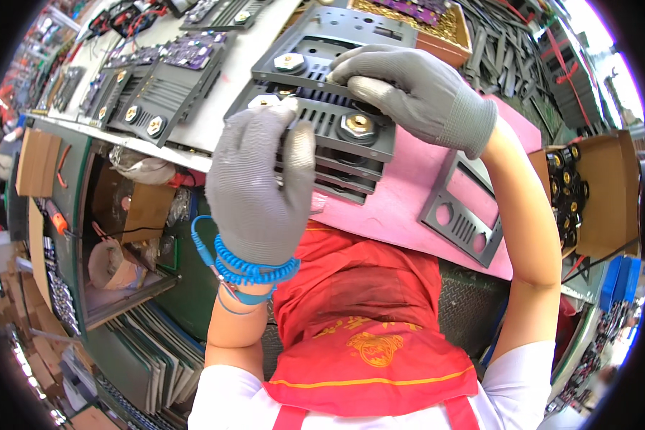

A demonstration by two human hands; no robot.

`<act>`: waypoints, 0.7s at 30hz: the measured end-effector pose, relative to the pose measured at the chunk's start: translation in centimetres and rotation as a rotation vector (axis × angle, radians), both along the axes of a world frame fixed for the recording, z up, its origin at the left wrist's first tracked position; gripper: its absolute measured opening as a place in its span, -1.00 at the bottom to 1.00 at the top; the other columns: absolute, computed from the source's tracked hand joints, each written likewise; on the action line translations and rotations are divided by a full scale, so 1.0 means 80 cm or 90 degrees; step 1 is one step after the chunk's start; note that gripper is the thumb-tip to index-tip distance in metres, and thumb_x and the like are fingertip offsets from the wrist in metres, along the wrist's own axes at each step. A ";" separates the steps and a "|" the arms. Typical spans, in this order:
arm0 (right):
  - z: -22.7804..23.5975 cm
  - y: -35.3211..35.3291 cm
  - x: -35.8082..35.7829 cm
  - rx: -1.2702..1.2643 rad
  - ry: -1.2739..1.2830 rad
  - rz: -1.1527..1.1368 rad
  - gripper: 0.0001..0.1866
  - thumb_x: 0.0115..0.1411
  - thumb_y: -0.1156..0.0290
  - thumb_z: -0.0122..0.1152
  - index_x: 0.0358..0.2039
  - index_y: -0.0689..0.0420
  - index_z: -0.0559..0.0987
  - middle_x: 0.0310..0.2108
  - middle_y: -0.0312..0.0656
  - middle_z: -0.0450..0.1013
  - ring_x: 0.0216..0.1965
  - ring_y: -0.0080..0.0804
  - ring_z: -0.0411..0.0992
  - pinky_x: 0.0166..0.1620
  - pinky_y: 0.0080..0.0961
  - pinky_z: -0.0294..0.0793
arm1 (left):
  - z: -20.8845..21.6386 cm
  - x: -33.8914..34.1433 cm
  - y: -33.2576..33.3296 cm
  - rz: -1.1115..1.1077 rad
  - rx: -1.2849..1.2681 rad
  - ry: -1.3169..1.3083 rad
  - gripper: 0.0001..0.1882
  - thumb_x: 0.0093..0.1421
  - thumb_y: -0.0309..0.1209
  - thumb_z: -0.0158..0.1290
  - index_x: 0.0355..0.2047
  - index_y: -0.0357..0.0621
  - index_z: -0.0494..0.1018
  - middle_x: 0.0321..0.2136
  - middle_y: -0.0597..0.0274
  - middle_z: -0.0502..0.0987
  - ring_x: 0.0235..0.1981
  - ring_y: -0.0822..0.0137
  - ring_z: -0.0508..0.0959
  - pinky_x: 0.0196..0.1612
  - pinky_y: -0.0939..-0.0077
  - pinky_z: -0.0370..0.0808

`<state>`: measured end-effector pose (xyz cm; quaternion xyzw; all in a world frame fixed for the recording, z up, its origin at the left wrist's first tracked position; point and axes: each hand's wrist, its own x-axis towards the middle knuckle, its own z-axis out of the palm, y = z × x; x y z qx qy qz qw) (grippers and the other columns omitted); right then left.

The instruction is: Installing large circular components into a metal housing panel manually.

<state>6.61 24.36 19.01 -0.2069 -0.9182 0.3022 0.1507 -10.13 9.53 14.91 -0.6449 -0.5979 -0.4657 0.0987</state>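
Note:
A stack of dark grey slotted metal panels [340, 156] stands in front of me on the table. On the front panel, a round connector with a brass hex nut [357, 125] sits near the right end. My left hand [254, 179], in a grey glove with a blue coiled cord at its wrist, grips that panel's left end; its fingertips are by another nut. My right hand [426, 97], gloved too, reaches over the panels from the right. Its thumb and forefinger are bent together near the slots, and what they hold is hidden. Behind, another panel [337, 36] carries a white hex nut [289, 62].
A loose grey panel with cut-outs [466, 211] lies on the pink mat [380, 208] to the right. Beyond it stands a cardboard box [609, 193] of black round parts. A tray of brass pieces [448, 43] is at the back. Panels with purple circuit boards [186, 51] lie left.

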 end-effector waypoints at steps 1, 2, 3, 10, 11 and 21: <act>0.000 -0.002 0.006 -0.001 0.003 -0.012 -0.73 0.30 0.39 0.04 -0.11 0.30 0.56 -0.10 0.00 0.53 -0.07 -0.17 0.49 0.07 -0.37 0.41 | 0.001 0.003 0.001 0.003 -0.003 -0.016 -0.81 0.18 -0.49 0.09 -0.20 -0.28 0.51 -0.30 -0.03 0.53 -0.25 -0.01 0.55 -0.16 0.22 0.50; 0.000 -0.001 0.009 -0.033 0.004 0.004 -0.72 0.29 0.39 0.05 -0.11 0.30 0.56 -0.09 0.00 0.53 -0.07 -0.17 0.49 0.07 -0.38 0.41 | 0.003 0.006 0.002 -0.005 -0.003 -0.011 -0.81 0.18 -0.49 0.09 -0.20 -0.28 0.51 -0.30 -0.03 0.53 -0.25 -0.01 0.55 -0.16 0.22 0.50; 0.000 0.000 0.012 -0.065 0.006 0.021 -0.72 0.28 0.40 0.06 -0.10 0.29 0.56 -0.08 0.01 0.53 -0.07 -0.17 0.50 0.07 -0.38 0.42 | 0.004 0.010 0.003 0.013 -0.024 -0.030 -0.82 0.19 -0.48 0.09 -0.21 -0.28 0.52 -0.30 -0.03 0.53 -0.24 0.00 0.55 -0.16 0.24 0.50; -0.010 -0.004 0.023 0.076 0.046 -0.040 -0.75 0.24 0.40 0.07 -0.14 0.24 0.58 -0.11 0.01 0.51 -0.08 -0.02 0.48 0.01 -0.27 0.45 | 0.015 0.046 0.003 0.077 0.031 0.032 -0.83 0.18 -0.56 0.08 -0.22 -0.34 0.52 -0.26 -0.03 0.55 -0.26 0.05 0.53 -0.17 0.27 0.49; -0.013 -0.002 0.027 0.044 0.041 -0.040 -0.75 0.24 0.40 0.07 -0.13 0.21 0.58 -0.11 0.00 0.51 -0.08 -0.01 0.48 0.01 -0.26 0.44 | 0.017 0.063 -0.004 0.061 0.057 0.040 -0.83 0.17 -0.58 0.08 -0.22 -0.36 0.52 -0.26 -0.04 0.55 -0.26 0.03 0.53 -0.18 0.26 0.49; -0.029 -0.042 0.213 0.304 0.081 -0.312 -0.71 0.14 0.49 0.15 -0.09 0.08 0.56 0.02 -0.10 0.46 0.07 -0.09 0.41 0.10 -0.25 0.40 | -0.068 0.194 -0.025 -0.407 -0.171 0.144 -0.72 0.01 -0.36 0.25 -0.22 0.03 0.58 -0.27 0.27 0.51 -0.23 0.15 0.50 0.03 0.09 0.34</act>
